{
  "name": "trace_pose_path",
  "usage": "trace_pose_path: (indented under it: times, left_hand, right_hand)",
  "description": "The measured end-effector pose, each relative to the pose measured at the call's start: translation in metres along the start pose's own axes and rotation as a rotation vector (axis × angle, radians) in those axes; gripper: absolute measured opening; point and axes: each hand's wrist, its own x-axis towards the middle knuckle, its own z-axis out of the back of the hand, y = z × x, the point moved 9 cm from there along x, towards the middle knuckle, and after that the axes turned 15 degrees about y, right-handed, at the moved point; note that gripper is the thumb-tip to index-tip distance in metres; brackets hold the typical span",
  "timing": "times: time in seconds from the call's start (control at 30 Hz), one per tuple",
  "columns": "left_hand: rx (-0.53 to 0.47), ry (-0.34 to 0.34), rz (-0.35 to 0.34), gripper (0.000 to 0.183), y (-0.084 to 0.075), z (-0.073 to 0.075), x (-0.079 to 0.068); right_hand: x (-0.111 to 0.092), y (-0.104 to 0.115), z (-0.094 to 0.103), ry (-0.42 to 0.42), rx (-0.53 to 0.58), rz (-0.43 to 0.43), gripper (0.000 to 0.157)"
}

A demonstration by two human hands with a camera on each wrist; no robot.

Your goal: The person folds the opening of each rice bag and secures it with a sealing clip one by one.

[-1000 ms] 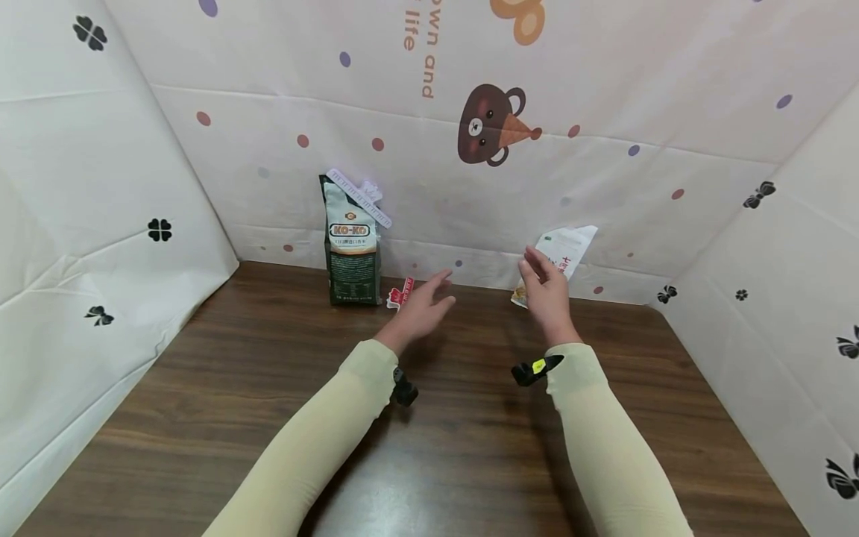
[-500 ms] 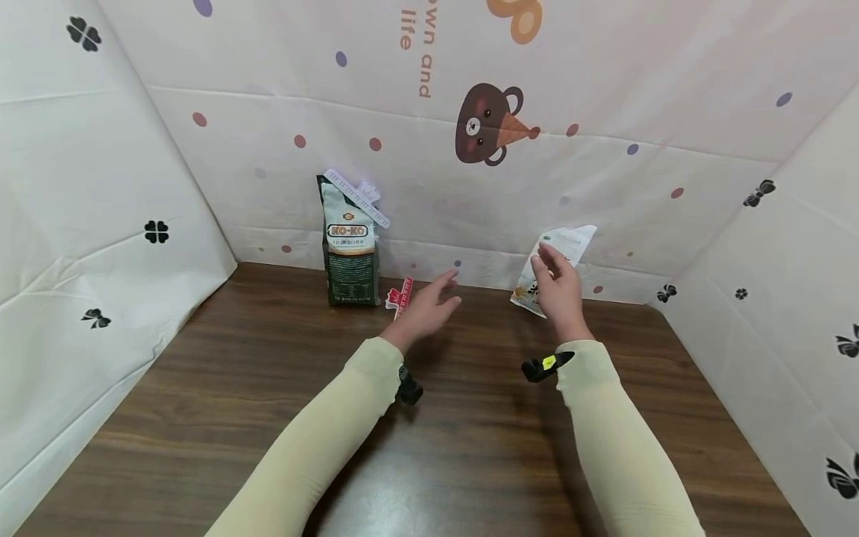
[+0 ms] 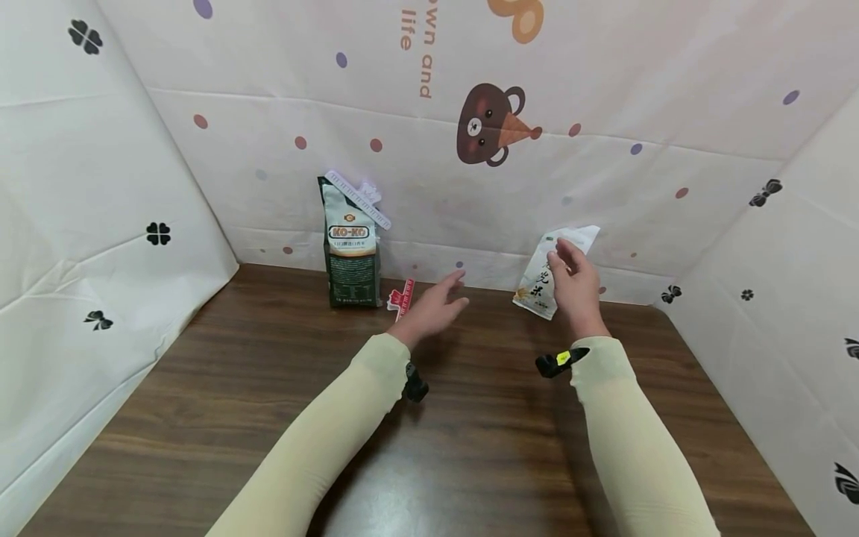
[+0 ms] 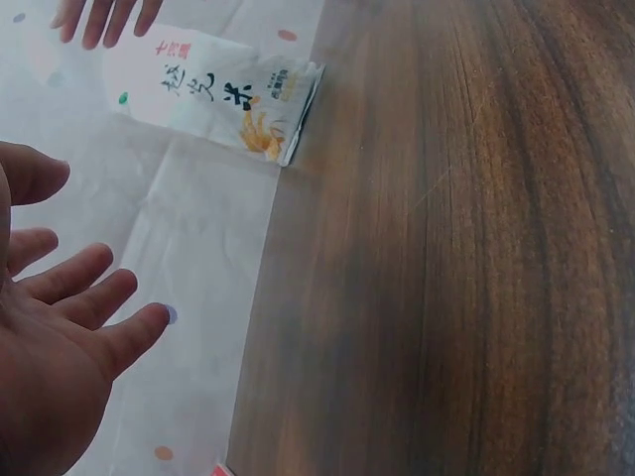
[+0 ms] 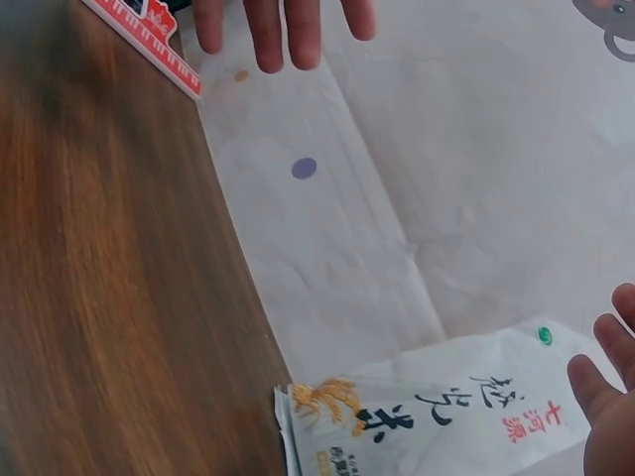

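A white rice bag (image 3: 537, 287) with black and red lettering leans against the back wall, its base on the wooden table. My right hand (image 3: 579, 294) hovers in front of its right side, fingers loosely bent and holding nothing; part of the bag is hidden behind it. The lettering reads clearly in the right wrist view, where the bag (image 5: 427, 412) lies beside my fingers. My left hand (image 3: 432, 307) reaches over the table with fingers spread, also holding nothing. Just left of it, a red and white clip (image 3: 402, 297) stands partly hidden by the hand.
A green and white KO-KO bag (image 3: 352, 253) stands at the back left, with a lilac ruler-like clip (image 3: 359, 198) across its slanted top. Printed white cloth (image 3: 429, 179) forms the back and side walls around the brown table (image 3: 429, 440).
My right hand has moved to the right, away from the rice bag's front, uncovering more of its lettering. My left hand has shifted slightly right. Both bags stay in place.
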Motion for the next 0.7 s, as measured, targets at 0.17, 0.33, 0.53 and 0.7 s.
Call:
trace_pose_path:
  times: [0.17,0.33,0.53,0.7]
  left_hand:
    - [0.022,0.004,-0.013,0.063,-0.004,-0.002,0.004]
    - [0.036,0.014,0.012,0.064,-0.003,-0.004,0.008]
    - [0.039,0.037,0.028,0.064,-0.003,-0.007,0.009]
    - [0.040,0.050,0.042,0.064,-0.002,-0.011,0.013]
  right_hand:
    - [0.002,0.000,0.009,-0.025,0.013,0.007,0.053]
    - [0.003,-0.003,0.015,-0.033,0.022,-0.015,0.054]
    - [0.003,-0.011,0.025,-0.054,-0.006,-0.046,0.054]
    - [0.005,-0.016,0.034,-0.084,-0.034,-0.053,0.055]
